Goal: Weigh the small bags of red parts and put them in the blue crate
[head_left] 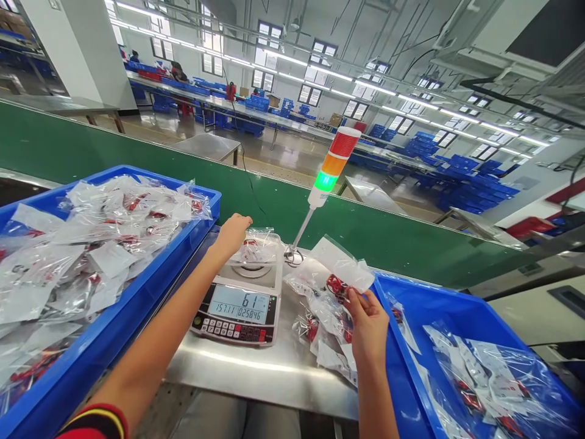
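Observation:
A digital counting scale (237, 306) stands on the steel table, its display reading 61. Clear plastic bags with red parts (258, 246) lie on its weighing pan. My left hand (233, 233) reaches over the pan with fingers curled, touching those bags at their left edge. My right hand (367, 323) is closed on a bunch of clear bags with red parts (336, 277), held up to the right of the scale, above more loose bags (315, 326) on the table.
A blue bin (150, 271) heaped with bagged parts sits at the left. Another blue bin (457, 317) with a few bags is at the right. A signal tower lamp (332, 166), lit green, rises behind the scale. A green conveyor belt (137, 167) runs across behind.

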A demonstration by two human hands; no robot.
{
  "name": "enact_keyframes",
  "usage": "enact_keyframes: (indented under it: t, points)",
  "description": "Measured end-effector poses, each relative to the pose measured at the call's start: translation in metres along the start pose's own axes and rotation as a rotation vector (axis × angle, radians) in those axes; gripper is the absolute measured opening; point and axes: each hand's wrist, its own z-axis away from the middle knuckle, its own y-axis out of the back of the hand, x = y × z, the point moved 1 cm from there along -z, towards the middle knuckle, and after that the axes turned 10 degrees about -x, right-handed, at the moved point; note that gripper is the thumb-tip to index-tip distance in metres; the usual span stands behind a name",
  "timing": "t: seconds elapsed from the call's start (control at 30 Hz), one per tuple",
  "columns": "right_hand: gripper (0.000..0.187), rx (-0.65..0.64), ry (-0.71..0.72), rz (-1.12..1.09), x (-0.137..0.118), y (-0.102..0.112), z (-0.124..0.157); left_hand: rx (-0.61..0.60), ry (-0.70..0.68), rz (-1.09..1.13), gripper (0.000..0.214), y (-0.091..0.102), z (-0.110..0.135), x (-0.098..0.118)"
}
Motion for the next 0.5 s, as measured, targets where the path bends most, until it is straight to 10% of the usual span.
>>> enact_keyframes:
  t: [0.2, 0.33, 0.5]
  points:
    - [0.042, -0.05, -0.048, 0.013, -0.008, -0.021, 0.015, -0.011, -0.07, 0.248, 0.035, 0.002, 0.047, 0.05]
    - [0.041, -0.16, 0.007, 0.132, -0.017, -0.045, 0.04, -0.176, 0.007, 0.823, 0.037, -0.02, 0.107, 0.08]
    - [0.046, -0.042, 0.25, 0.504, -0.024, -0.065, 0.076, 0.179, 0.247, 0.898, 0.045, -0.044, 0.155, 0.089]
